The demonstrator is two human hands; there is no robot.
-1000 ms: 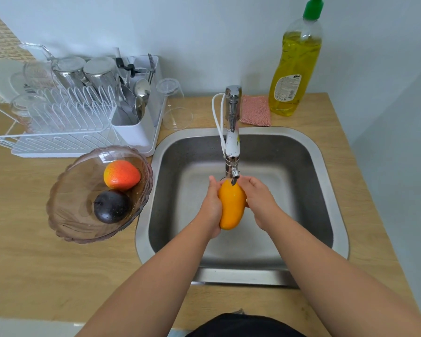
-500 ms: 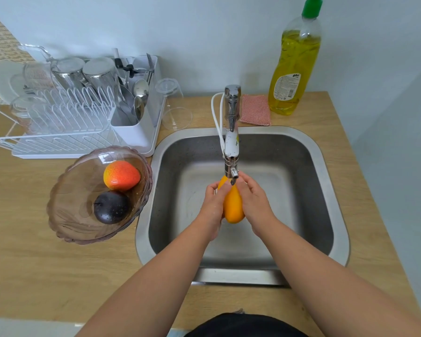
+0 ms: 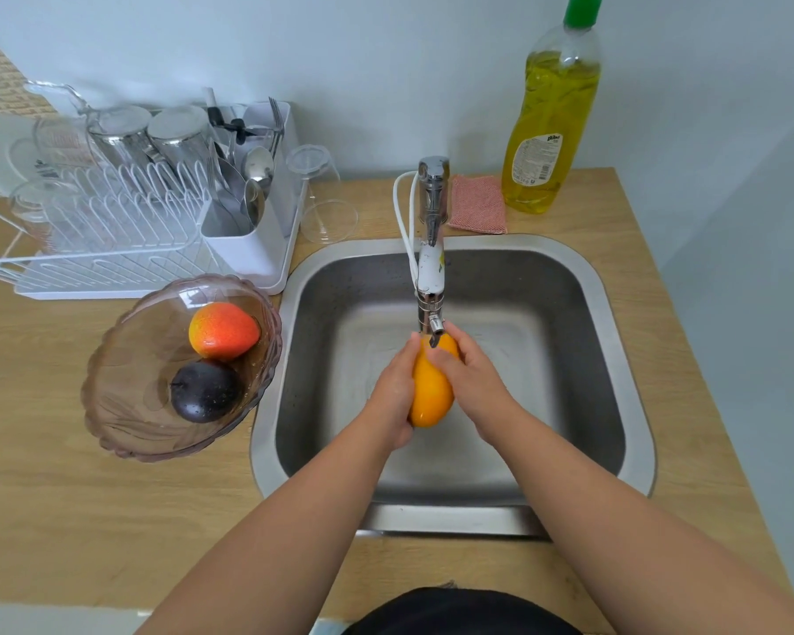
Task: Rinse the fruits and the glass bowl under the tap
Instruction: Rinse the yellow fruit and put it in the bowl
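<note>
Change since half a second ago: more of the orange mango [image 3: 432,396] shows again between my palms, my right hand [image 3: 473,378] turned further over its top.
Mango: upright over the sink [image 3: 615,359], directly beneath the tap [image 3: 432,286] spout.
Left hand [image 3: 393,396]: fingers curled round the fruit's left flank.
Right hand: fingers wrapped over its upper right side.
Glass bowl [image 3: 125,405]: on the tabletop, well left of my fingers, holding a red-orange mango [image 3: 223,330] and a dark plum [image 3: 205,390].
Method, in my judgement: rotate the fruit under the spout, keeping a firm grip since the wet skin will be slippery.
</note>
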